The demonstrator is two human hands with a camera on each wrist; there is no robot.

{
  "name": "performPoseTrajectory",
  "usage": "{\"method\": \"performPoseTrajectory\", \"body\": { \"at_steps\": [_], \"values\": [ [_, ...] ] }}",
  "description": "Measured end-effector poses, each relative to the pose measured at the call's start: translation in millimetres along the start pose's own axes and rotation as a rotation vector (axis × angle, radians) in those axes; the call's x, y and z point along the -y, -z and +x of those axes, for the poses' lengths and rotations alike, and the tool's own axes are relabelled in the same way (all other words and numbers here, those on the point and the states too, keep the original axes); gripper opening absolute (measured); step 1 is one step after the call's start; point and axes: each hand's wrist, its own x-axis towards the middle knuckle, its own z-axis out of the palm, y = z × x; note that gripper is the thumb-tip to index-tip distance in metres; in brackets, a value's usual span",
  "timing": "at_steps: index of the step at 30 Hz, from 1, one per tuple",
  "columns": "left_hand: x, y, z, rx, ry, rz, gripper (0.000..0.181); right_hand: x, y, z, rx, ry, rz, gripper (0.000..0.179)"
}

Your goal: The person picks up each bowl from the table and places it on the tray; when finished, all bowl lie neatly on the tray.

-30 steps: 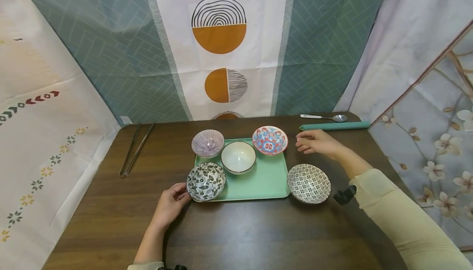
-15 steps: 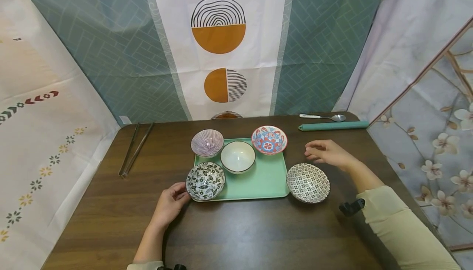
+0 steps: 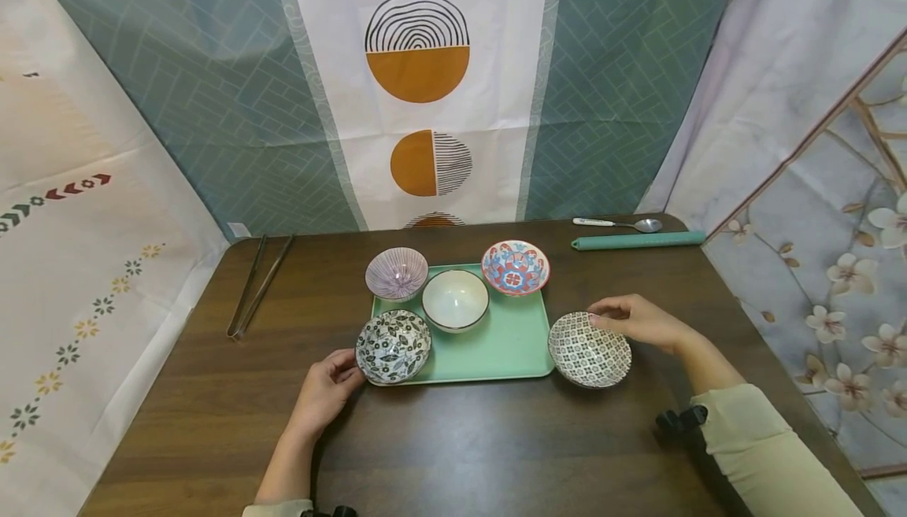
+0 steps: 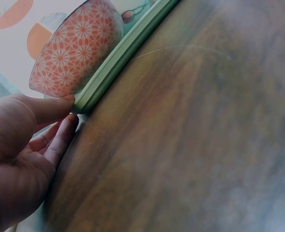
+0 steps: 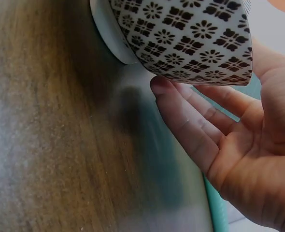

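In the head view my left hand (image 3: 329, 391) is at the near left corner of a pale green tray (image 3: 496, 356). The left wrist view shows its thumb and fingers pinching the tray's edge. Just above that corner sits a bowl with a dark leaf pattern inside (image 3: 394, 348); a bowl with a red flower-patterned outside (image 4: 79, 48) stands there in the left wrist view. My right hand (image 3: 641, 322) holds the far right rim of a brown-and-white patterned bowl (image 3: 590, 353), thumb over the rim, fingers along the outer wall (image 5: 191, 41).
A purple-striped bowl (image 3: 397, 273), a white bowl (image 3: 456, 300) and a red-and-blue bowl (image 3: 516, 267) stand on or against the tray. Metal tongs (image 3: 258, 289) lie at left. A spoon (image 3: 616, 224) and a long green stick-like object (image 3: 638, 241) lie at the back right.
My right hand has moved down and toward me, from beside the red-and-blue bowl to the rim of the brown-and-white bowl. The left hand and the bowls have stayed in place.
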Motion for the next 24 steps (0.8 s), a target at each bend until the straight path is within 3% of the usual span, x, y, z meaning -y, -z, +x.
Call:
{"method": "performPoseTrajectory", "body": {
  "at_steps": [9,24],
  "values": [
    [0.9,-0.3,-1.2,-0.004,0.0,0.002,0.03,1.8,-2.7,-4.8,-0.001,0.022,-0.035,0.034],
    [1.9,0.7,0.5,0.005,0.019,0.013,0.031,-4.4,-0.9,-5.9,-0.007,0.075,0.076,0.024]
  ]
}}
